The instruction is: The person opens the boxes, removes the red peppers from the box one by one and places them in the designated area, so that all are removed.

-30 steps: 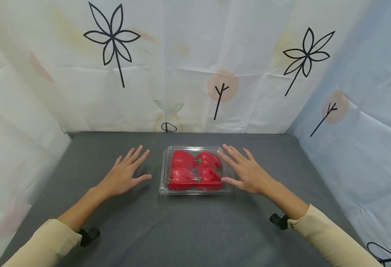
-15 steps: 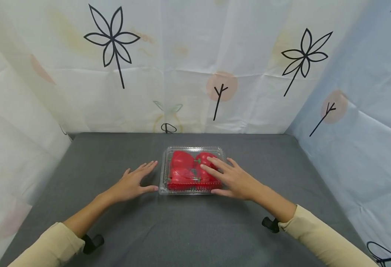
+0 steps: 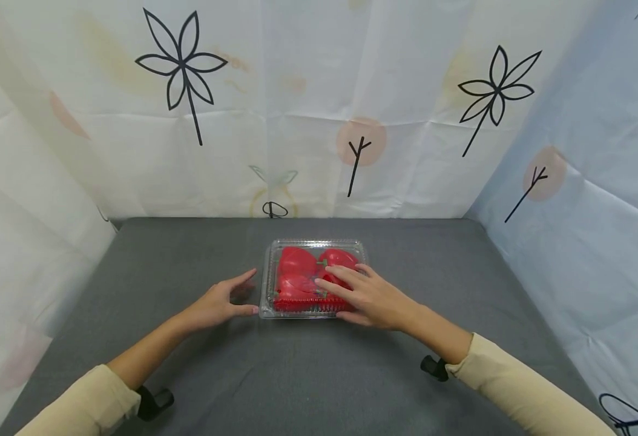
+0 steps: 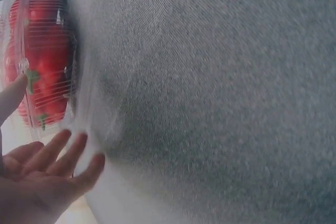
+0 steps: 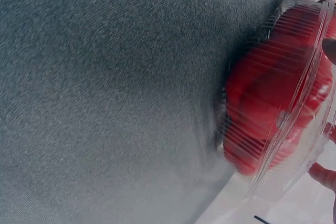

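Note:
A clear plastic clamshell box lies on the table with its lid down. Several red bell peppers with green stems show through the plastic. At the box's left side is my left hand, fingers bent loosely and thumb by the front left corner. The left wrist view has these fingers beside the box's end, and I cannot tell whether the thumb touches it. My right hand reaches over the right half of the lid, fingers extended, thumb near the front edge. It covers part of the right peppers.
A grey cloth-covered table spreads around the box. White patterned curtains stand along its back and both sides. Dark bands are worn at both wrists, under beige sleeves.
Both hands have come inward and toward the box. The right hand has moved left over the lid; the left has come to the left edge, its fingers bending more. The box has stayed put.

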{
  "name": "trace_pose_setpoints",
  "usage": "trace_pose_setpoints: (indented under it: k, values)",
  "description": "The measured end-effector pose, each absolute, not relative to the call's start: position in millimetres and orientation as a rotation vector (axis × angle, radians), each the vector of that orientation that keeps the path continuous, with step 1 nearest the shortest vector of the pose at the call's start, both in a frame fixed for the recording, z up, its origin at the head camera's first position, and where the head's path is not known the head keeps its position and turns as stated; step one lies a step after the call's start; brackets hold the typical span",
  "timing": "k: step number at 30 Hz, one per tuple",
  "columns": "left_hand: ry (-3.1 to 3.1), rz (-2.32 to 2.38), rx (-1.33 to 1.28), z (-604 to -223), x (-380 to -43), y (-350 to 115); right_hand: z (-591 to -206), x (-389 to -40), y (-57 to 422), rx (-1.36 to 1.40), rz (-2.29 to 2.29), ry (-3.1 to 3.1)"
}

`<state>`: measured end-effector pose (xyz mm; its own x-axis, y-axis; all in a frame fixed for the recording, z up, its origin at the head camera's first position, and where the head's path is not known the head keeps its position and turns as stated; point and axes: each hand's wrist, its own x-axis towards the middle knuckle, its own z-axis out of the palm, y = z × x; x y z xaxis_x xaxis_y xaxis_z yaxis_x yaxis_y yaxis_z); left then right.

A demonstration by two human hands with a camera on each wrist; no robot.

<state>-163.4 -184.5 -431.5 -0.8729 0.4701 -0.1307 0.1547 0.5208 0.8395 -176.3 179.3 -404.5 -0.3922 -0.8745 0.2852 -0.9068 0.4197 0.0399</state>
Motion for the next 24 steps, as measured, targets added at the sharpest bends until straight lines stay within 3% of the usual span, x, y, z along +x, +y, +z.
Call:
trace_pose_setpoints:
  k: [8, 24]
  values:
    - [2.201, 1.467, 0.398, -435.2, -167.5, -181.0, -406.8, -175.4, 168.0, 1.595, 0.138, -2.405]
    - [2.072, 1.531, 0.425, -431.6, -166.5, -175.9, -405.3, -178.5, 137.9, 1.695, 0.061, -2.252]
